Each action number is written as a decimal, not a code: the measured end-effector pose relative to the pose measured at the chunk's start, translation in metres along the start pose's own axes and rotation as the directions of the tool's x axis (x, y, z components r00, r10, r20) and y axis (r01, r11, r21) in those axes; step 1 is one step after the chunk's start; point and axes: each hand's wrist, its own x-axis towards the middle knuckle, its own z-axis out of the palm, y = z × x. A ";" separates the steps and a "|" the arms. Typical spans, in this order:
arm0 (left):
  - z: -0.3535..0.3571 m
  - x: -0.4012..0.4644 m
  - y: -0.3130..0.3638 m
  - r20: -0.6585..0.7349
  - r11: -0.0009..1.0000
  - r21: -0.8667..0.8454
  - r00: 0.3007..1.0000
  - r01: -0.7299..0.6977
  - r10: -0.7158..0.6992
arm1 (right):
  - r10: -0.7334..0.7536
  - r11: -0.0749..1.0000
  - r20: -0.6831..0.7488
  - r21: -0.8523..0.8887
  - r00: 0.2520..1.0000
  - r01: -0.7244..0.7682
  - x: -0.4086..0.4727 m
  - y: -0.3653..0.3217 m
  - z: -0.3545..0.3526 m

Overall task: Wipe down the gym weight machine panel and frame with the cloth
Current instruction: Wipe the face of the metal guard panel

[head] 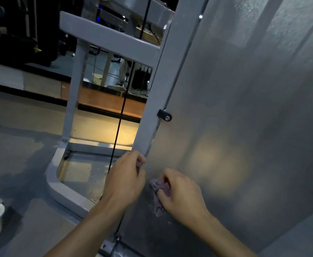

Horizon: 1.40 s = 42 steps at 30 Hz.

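A person wipes the lower part of a gym weight machine's metal panel [235, 108], a crumpled purple cloth [158, 193] bunched in the right hand [181, 193] and pressed flat against the brushed grey sheet. The fingers are curled round the cloth, holding it tight to the surface just beside the grey upright of the frame [152, 108]. The left hand [124, 180] grips the bottom of that same upright where it meets the panel's edge, fingers wrapped round the post, apparently to steady the body while crouched low; it holds no cloth of its own. A black cable [121, 112] runs down through the open bay of the frame behind the left hand.

The work in hand looks to be the panel stage, low and close to the seam. Most of the sheet above and to the right of the cloth shows hazy, mottled patches, so a good deal seems left to do, and the frame's crossbar [105, 37] and far post [74, 101] are well apart from the cloth. The next stroke would likely call for firm, even pressure carried up or across the panel, minding the black bolted bracket [164, 115] on the edge of the upright.
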 end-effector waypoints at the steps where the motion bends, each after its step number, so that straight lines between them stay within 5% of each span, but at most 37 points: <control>1: 0.000 -0.002 0.002 0.014 0.998 -0.056 1.000 -0.009 0.010 | 0.083 0.990 0.012 0.109 0.996 -0.084 -0.010 0.004 -0.002; 3: 0.004 -0.010 0.009 0.095 0.988 -0.148 0.994 -0.032 0.046 | 0.231 0.913 0.010 0.343 0.973 -0.220 -0.028 0.012 -0.003; 7: 0.020 -0.033 0.024 0.370 0.965 -0.239 0.909 -0.106 0.191 | 0.498 0.597 0.077 0.693 0.864 -0.405 -0.055 0.021 -0.005; 11: 0.034 -0.052 0.033 0.514 0.936 -0.307 0.799 -0.170 0.313 | 0.573 0.231 0.226 0.878 0.787 -0.420 -0.074 0.016 -0.012; 14: 0.040 -0.059 0.037 0.503 0.924 -0.185 0.776 -0.334 0.381 | 0.592 0.092 0.250 0.924 0.766 -0.372 -0.087 0.010 -0.014; 18: 0.047 -0.066 0.041 0.486 0.872 -0.031 0.755 -0.489 0.441 | 0.578 0.082 0.240 0.934 0.780 -0.348 -0.104 0.008 -0.002; 28: 0.019 -0.036 0.028 0.357 0.876 0.062 0.830 -0.479 0.429 | 0.364 0.178 0.149 0.958 0.919 -0.226 -0.076 0.012 -0.021; 32: -0.006 -0.002 0.032 0.083 0.884 0.166 0.899 -0.438 0.430 | 0.429 0.375 0.045 0.900 0.902 -0.224 -0.078 0.033 -0.028; 34: -0.017 0.020 0.042 0.000 0.831 0.245 0.858 -0.499 0.514 | 0.475 0.408 -0.002 0.886 0.880 -0.218 -0.081 0.044 -0.029; 37: -0.021 0.046 0.054 0.007 0.724 0.376 0.783 -0.579 0.623 | 0.512 0.508 -0.093 0.835 0.854 -0.213 -0.085 0.056 -0.035; 42: 0.010 0.044 0.032 0.095 0.685 0.440 0.789 -0.581 0.607 | 0.488 0.641 -0.193 0.741 0.851 -0.199 -0.096 0.063 -0.037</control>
